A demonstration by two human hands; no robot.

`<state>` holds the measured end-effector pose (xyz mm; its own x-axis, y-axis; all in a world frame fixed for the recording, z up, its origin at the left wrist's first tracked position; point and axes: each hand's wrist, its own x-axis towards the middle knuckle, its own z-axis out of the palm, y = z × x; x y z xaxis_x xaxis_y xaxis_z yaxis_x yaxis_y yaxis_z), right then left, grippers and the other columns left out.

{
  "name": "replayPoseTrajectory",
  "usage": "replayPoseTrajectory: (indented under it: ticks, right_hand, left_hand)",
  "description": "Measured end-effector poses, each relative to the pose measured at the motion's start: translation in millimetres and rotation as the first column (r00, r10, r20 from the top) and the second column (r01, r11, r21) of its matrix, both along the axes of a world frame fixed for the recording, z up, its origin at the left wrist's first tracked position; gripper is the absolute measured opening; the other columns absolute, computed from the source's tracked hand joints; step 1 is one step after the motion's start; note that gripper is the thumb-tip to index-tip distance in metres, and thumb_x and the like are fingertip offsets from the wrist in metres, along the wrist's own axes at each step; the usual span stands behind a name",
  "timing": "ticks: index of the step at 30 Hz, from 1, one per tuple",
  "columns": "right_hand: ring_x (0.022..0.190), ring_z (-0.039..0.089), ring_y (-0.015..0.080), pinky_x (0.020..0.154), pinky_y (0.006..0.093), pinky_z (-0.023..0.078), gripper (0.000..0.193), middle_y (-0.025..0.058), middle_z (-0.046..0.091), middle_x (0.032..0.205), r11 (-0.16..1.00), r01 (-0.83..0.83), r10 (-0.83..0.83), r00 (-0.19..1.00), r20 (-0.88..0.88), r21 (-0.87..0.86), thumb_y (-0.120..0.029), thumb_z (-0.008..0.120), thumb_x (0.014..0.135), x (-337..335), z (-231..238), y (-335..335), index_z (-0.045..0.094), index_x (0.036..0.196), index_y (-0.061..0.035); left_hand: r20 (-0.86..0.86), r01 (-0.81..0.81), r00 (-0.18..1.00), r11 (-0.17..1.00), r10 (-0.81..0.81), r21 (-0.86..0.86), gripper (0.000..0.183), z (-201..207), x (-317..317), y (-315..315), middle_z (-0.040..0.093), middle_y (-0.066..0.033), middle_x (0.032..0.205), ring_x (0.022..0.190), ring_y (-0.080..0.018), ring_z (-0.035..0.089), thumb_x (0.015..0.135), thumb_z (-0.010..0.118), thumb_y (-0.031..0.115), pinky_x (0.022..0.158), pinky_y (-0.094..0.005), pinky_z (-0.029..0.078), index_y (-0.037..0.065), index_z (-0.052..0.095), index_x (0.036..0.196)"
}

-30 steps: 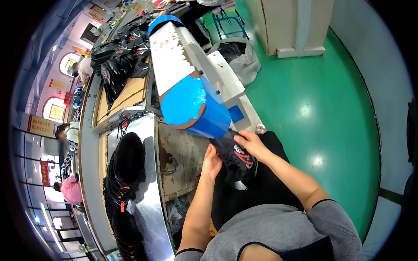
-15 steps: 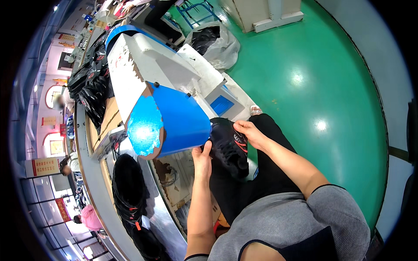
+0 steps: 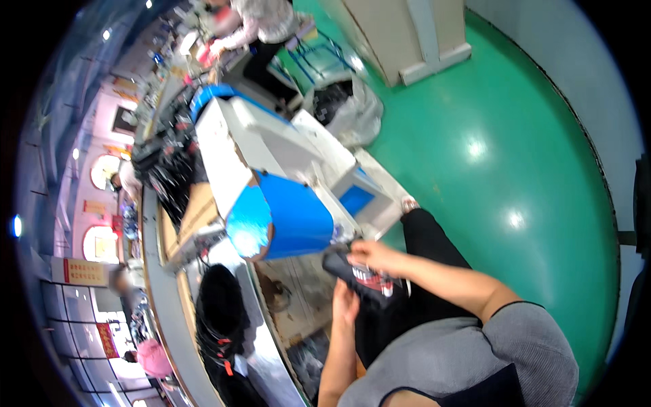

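A black shoe upper [image 3: 371, 279] with white and red markings is held over my lap, close to my body. From above, my right hand [image 3: 374, 258] grips its top edge, fingers closed on it. My left hand [image 3: 345, 305] holds its lower left side, with the fingertips partly hidden behind the upper. Just beyond my hands stands a white and blue machine [image 3: 298, 216], apart from the upper. On the bench to the left lie several more black uppers [image 3: 220, 302], fuzzy-lined and with red details.
Black bundles [image 3: 169, 166] are heaped on the bench behind the machine. A whitish plastic bag [image 3: 363, 115] with black contents sits on the green floor [image 3: 475, 176]. Another person [image 3: 264, 24] works at the far end. An open compartment [image 3: 298, 298] lies below the machine's blue cover.
The upper has come away from the machine's end toward my lap and turned, so its marked side now shows. Both hands moved with it, and the head view shifted.
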<state>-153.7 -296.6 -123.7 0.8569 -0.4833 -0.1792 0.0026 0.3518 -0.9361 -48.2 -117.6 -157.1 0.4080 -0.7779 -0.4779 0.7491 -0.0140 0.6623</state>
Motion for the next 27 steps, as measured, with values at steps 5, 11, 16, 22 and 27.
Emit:
replayPoseTrajectory:
  ticks: [5,11,16,22,27]
  right_hand:
    - [0.078,0.059,0.0103,0.069,0.0291,0.050,0.015,0.0027,0.061,0.083,0.687,0.128,-0.214,0.976,0.032,0.715,-0.018,0.056,0.094,-54.6,10.0,6.0,0.060,0.094,-0.0034]
    - [0.089,0.062,0.0211,0.082,0.0411,0.054,0.019,0.0066,0.060,0.095,0.485,0.399,-0.616,0.787,-0.020,0.778,-0.017,0.048,0.097,-133.9,9.7,-34.4,0.054,0.108,-0.0028]
    - [0.092,0.062,0.0236,0.086,0.0468,0.051,0.021,0.0082,0.061,0.100,0.314,0.343,-0.762,0.647,0.020,0.885,-0.023,0.046,0.098,-126.3,17.3,-28.8,0.052,0.108,-0.0048]
    - [0.100,0.055,0.0223,0.088,0.0375,0.046,0.028,0.0106,0.055,0.106,0.622,0.492,-0.618,0.786,-0.003,0.609,-0.011,0.058,0.091,-102.6,-8.2,-28.4,0.047,0.115,-0.0029]
    - [0.112,0.051,0.0290,0.089,0.0392,0.042,0.047,0.0135,0.058,0.113,0.723,0.365,-0.288,0.931,0.225,-0.587,-0.022,0.062,0.085,-120.0,49.5,-54.8,0.048,0.127,-0.0064]
  left_hand:
    - [0.330,-0.056,0.943,0.956,-0.043,0.286,0.031,83.3,-12.8,3.1,0.058,-0.0032,0.112,0.108,-0.0156,0.053,0.093,0.057,0.026,0.092,-0.0304,0.042,0.009,0.051,0.119]
    - [0.906,0.066,0.234,0.935,-0.353,0.348,0.024,148.3,-75.2,-22.1,0.061,0.0007,0.087,0.079,-0.0132,0.058,0.086,0.066,0.016,0.072,-0.0266,0.045,0.008,0.059,0.107]
    - [0.881,0.013,-0.288,0.918,-0.376,0.397,0.054,127.0,-112.5,-49.0,0.059,-0.0205,0.104,0.105,-0.0349,0.052,0.072,0.076,0.041,0.089,-0.0415,0.041,0.000,0.060,0.103]
    - [0.861,0.080,0.073,0.863,-0.503,0.498,0.050,85.3,-59.9,-23.8,0.057,-0.0190,0.106,0.101,-0.0336,0.052,0.072,0.078,0.034,0.087,-0.0411,0.041,0.003,0.055,0.104]
    - [0.871,0.328,-0.376,0.834,-0.315,0.443,0.037,100.6,1.4,4.7,0.059,-0.0100,0.087,0.086,-0.0286,0.055,0.068,0.081,0.032,0.073,-0.0362,0.045,0.003,0.060,0.078]
